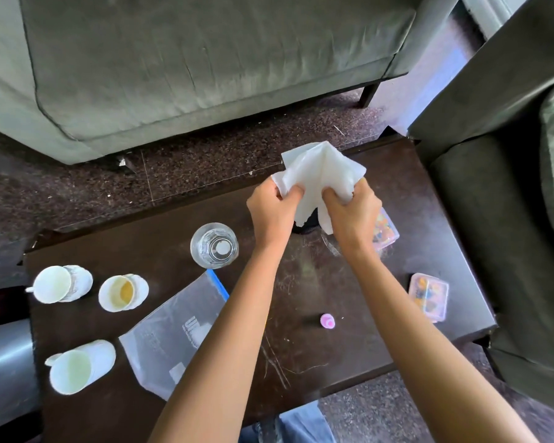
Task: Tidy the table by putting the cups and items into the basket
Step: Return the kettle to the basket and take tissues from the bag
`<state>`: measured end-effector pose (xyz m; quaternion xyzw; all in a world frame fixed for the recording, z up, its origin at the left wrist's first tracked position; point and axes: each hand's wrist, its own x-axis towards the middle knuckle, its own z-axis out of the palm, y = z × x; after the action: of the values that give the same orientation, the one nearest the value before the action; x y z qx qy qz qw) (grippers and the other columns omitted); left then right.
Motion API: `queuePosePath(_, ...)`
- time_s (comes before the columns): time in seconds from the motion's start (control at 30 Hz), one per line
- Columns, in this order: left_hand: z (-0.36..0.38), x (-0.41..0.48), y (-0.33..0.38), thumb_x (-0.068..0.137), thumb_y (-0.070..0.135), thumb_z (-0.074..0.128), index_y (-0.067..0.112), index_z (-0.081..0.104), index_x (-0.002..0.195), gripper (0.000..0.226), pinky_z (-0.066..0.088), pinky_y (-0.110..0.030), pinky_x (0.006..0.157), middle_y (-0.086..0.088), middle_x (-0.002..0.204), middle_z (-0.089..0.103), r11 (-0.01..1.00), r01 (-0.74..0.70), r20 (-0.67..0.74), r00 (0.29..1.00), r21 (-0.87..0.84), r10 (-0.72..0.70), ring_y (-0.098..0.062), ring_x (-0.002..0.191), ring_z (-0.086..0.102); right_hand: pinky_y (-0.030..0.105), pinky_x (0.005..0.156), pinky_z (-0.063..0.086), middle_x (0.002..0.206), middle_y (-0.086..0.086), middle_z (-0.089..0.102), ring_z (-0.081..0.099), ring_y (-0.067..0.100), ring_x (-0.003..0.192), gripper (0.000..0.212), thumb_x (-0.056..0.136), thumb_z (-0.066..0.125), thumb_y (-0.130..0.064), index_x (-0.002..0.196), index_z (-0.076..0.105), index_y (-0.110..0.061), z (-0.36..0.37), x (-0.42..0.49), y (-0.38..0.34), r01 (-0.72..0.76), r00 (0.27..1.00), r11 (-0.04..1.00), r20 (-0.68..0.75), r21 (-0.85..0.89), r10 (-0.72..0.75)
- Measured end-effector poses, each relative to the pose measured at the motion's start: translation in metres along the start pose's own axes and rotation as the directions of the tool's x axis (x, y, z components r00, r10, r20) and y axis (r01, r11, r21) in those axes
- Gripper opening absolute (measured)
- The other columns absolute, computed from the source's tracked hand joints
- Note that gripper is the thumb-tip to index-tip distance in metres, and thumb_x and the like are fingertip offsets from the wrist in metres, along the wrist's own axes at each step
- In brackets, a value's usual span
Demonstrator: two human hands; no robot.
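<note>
Nearest me, a white cup (77, 367) lies on its side on the dark, scratched surface (317, 356), beside a flat clear zip bag (173, 337) with a blue seal. Further on sit a small pink cap (327, 321), a lidded plastic box (428, 295) of coloured bits, a brown-stained cup (122, 292) and a clear faceted glass (214, 246). Above the surface's far part, my left grip (274, 212) and right grip (354, 215) each clutch the soft, crumpled white paper towel (320, 174), held up between them.

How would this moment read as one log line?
left hand: grips paper towel | right hand: grips paper towel | stained cup: on table
</note>
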<state>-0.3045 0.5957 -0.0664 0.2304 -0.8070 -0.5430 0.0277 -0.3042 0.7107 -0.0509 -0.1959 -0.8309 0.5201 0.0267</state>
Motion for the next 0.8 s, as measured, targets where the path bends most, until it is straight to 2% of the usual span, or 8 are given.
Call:
queuePosePath(0.17, 0.015, -0.005, -0.008, 0.080, 0.018, 0.069, 0.012, 0.063, 0.082, 0.009, 0.043, -0.021, 0.061, 0.007, 0.071, 0.062, 0.995, 0.006, -0.034, 0.999, 0.097, -0.003, -0.008, 0.064, 0.057, 0.005, 0.059, 0.042, 0.086, -0.010, 0.062, 0.059, -0.001, 0.074, 0.024, 0.083, 0.058, -0.005, 0.104, 0.059, -0.016, 0.014, 0.002, 0.008, -0.004, 1.000, 0.999, 0.017, 0.041, 0.004)
queuePosePath(0.23, 0.020, -0.008, -0.010, 0.081, 0.019, 0.066, 0.011, 0.062, 0.087, 0.011, 0.050, -0.028, 0.064, 0.002, 0.078, 0.068, 0.984, -0.001, -0.079, 0.997, 0.180, 0.016, -0.015, 0.071, 0.063, 0.003, 0.063, 0.042, 0.091, -0.004, 0.064, 0.060, 0.006, 0.080, 0.024, 0.083, 0.056, -0.004, 0.106, 0.060, -0.014, 0.021, 0.003, 0.012, -0.005, 0.999, 1.000, 0.036, 0.030, 0.004)
queuePosePath(0.27, 0.021, -0.010, -0.011, 0.082, 0.023, 0.064, 0.012, 0.062, 0.090, 0.014, 0.053, -0.032, 0.065, -0.001, 0.084, 0.070, 0.969, 0.007, -0.099, 0.995, 0.248, 0.018, -0.021, 0.077, 0.066, 0.009, 0.068, 0.046, 0.094, -0.001, 0.065, 0.062, 0.011, 0.084, 0.025, 0.084, 0.056, -0.004, 0.107, 0.060, -0.011, 0.024, 0.004, 0.015, -0.002, 0.998, 1.000, 0.056, 0.012, 0.001)
queuePosePath(0.33, 0.024, -0.013, -0.013, 0.083, 0.033, 0.063, 0.014, 0.060, 0.094, 0.022, 0.053, -0.037, 0.066, -0.003, 0.091, 0.071, 0.931, 0.025, -0.113, 0.993, 0.365, 0.017, -0.027, 0.086, 0.066, 0.028, 0.074, 0.049, 0.099, 0.007, 0.066, 0.061, 0.022, 0.091, 0.022, 0.086, 0.055, -0.008, 0.107, 0.058, -0.005, 0.027, 0.005, 0.023, 0.048, 0.994, 0.993, 0.107, -0.103, -0.037)
queuePosePath(0.4, 0.024, -0.013, -0.015, 0.083, 0.041, 0.063, 0.016, 0.060, 0.094, 0.028, 0.053, -0.038, 0.065, -0.003, 0.091, 0.071, 0.910, 0.013, -0.114, 0.993, 0.413, 0.037, -0.028, 0.086, 0.066, 0.036, 0.069, 0.044, 0.096, 0.010, 0.063, 0.055, 0.028, 0.092, 0.016, 0.087, 0.057, -0.015, 0.097, 0.056, -0.003, 0.028, 0.006, 0.031, 0.180, 0.982, 0.931, 0.112, -0.318, -0.152)
queuePosePath(0.5, 0.023, -0.013, -0.019, 0.082, 0.037, 0.065, 0.014, 0.060, 0.089, 0.025, 0.052, -0.037, 0.057, -0.005, 0.077, 0.069, 0.885, -0.077, -0.152, 0.975, 0.459, 0.164, -0.028, 0.072, 0.066, 0.033, 0.059, 0.037, 0.076, 0.005, 0.061, 0.047, 0.026, 0.082, 0.022, 0.082, 0.064, -0.021, 0.076, 0.048, -0.008, 0.023, 0.006, 0.037, 0.292, 0.949, 0.844, 0.028, -0.450, -0.313)
queuePosePath(0.57, 0.025, -0.015, -0.024, 0.078, 0.028, 0.070, 0.011, 0.060, 0.080, 0.020, 0.049, -0.035, 0.052, -0.008, 0.064, 0.065, 0.865, -0.129, -0.191, 0.950, 0.486, 0.249, -0.030, 0.060, 0.062, 0.035, 0.059, 0.039, 0.073, 0.007, 0.061, 0.047, 0.028, 0.078, 0.025, 0.077, 0.069, -0.020, 0.069, 0.049, -0.007, 0.024, 0.006, 0.041, 0.314, 0.933, 0.813, -0.001, -0.490, -0.361)
queuePosePath(0.8, 0.033, -0.021, -0.037, 0.083, 0.042, 0.062, 0.013, 0.061, 0.086, 0.029, 0.048, -0.037, 0.066, -0.004, 0.079, 0.070, 0.839, -0.069, -0.101, 0.984, 0.539, 0.146, -0.027, 0.077, 0.065, 0.037, 0.083, 0.041, 0.109, 0.013, 0.054, 0.035, 0.027, 0.098, 0.020, 0.074, 0.070, -0.019, 0.077, 0.065, -0.001, 0.036, 0.008, 0.065, 0.280, 0.954, 0.770, 0.075, -0.573, -0.291)
